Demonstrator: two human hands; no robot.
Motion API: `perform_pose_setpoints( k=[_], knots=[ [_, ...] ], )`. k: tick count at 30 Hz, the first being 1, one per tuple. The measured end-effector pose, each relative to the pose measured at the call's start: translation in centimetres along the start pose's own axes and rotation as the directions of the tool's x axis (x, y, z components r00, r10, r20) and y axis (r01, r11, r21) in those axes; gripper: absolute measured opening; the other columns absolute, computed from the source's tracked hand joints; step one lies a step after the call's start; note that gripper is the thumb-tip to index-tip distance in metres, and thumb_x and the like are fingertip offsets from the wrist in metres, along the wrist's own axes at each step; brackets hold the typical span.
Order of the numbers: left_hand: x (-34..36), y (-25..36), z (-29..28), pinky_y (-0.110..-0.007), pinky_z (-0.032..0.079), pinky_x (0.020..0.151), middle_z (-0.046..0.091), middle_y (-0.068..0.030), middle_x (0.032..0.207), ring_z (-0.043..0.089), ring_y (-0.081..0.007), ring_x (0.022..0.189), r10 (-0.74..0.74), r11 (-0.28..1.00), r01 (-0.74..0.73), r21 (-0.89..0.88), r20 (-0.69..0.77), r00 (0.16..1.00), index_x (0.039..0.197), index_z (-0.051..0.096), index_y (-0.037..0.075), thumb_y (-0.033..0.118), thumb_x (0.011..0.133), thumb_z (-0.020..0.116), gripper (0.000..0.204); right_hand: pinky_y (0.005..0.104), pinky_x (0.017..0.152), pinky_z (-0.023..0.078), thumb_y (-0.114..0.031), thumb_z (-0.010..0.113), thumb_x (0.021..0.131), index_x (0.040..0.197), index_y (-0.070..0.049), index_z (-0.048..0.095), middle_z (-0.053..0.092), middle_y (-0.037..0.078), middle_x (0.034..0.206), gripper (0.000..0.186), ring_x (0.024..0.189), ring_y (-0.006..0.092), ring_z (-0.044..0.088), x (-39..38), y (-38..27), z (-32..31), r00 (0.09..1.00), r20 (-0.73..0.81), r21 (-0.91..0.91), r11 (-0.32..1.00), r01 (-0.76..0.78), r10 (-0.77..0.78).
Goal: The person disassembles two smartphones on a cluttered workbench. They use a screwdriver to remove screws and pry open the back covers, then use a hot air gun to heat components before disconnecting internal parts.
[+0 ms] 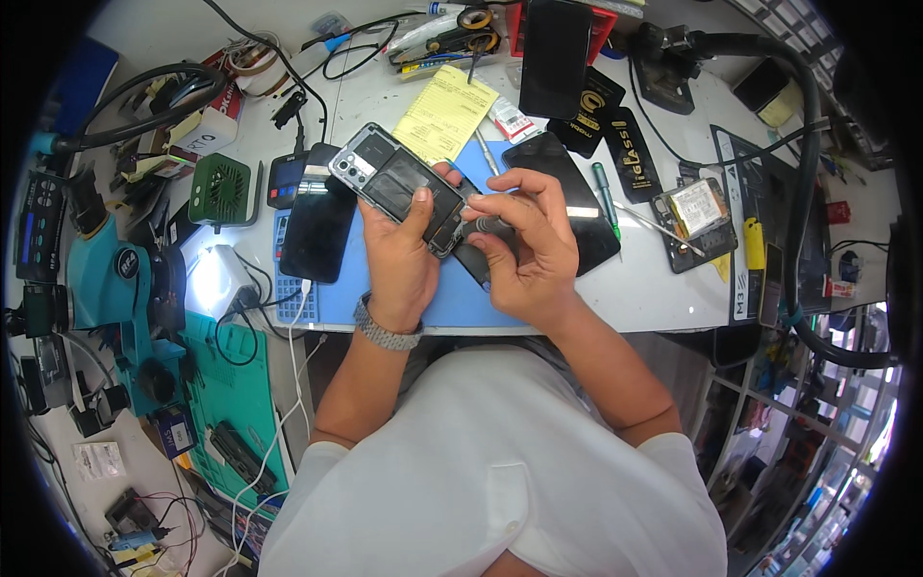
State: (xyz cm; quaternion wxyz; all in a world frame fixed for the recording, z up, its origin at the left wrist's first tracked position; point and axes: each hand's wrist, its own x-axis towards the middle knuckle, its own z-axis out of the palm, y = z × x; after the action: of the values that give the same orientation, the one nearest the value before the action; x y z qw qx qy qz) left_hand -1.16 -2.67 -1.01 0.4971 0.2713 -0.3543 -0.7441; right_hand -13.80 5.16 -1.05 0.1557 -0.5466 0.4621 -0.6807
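My left hand (pixel 403 252) holds an opened smartphone (pixel 392 183) from below, thumb across its inner side. Its back cover is off, so the camera lenses, a dark battery area and inner boards show. My right hand (pixel 535 248) is closed in a pinch at the phone's lower end, around a short grey cylindrical tool (pixel 488 226); its tip is hidden. Beneath both hands lies a blue work mat (pixel 358 298). A dark phone (pixel 320 226) lies left of my left hand, and a large black screen panel (pixel 577 207) lies behind and right of my right hand.
A green screwdriver (pixel 605 197) and a disassembled phone with a pale battery (pixel 696 210) lie to the right. Yellow paper (pixel 445 113) lies beyond the phone. A green fan (pixel 225 190) and a teal microscope stand (pixel 108 274) are at left. A black hose (pixel 808 192) arches at right.
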Motion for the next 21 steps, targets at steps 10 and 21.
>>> perform_pose_setpoints(
  k=[10,21],
  knots=[
    [0.1,-0.2,-0.4,-0.041,0.064,0.099,0.068,-0.0188,0.130,0.070,-0.0270,0.120,0.007,0.999,-0.006,-0.045,0.020,1.000,0.147,0.045,0.003,0.000,0.108,0.057,0.042,0.0331,0.091,0.061,0.022,0.069,0.083,0.135,-0.008,0.069,0.056,0.016,0.126,0.059,0.098,0.0213,0.070,-0.4,0.1,0.3,0.997,0.070,-0.013,0.999,-0.033,0.034],
    [0.2,-0.4,-0.4,-0.041,0.065,0.098,0.068,-0.0188,0.130,0.071,-0.0267,0.118,0.019,0.998,-0.018,-0.059,0.019,1.000,0.148,0.046,0.003,0.000,0.108,0.057,0.041,0.0314,0.080,0.062,0.022,0.071,0.083,0.143,-0.010,0.056,0.054,0.016,0.123,0.070,0.099,0.0218,0.070,0.1,-0.3,0.5,0.992,0.110,-0.041,0.998,-0.056,0.060]
  ],
)
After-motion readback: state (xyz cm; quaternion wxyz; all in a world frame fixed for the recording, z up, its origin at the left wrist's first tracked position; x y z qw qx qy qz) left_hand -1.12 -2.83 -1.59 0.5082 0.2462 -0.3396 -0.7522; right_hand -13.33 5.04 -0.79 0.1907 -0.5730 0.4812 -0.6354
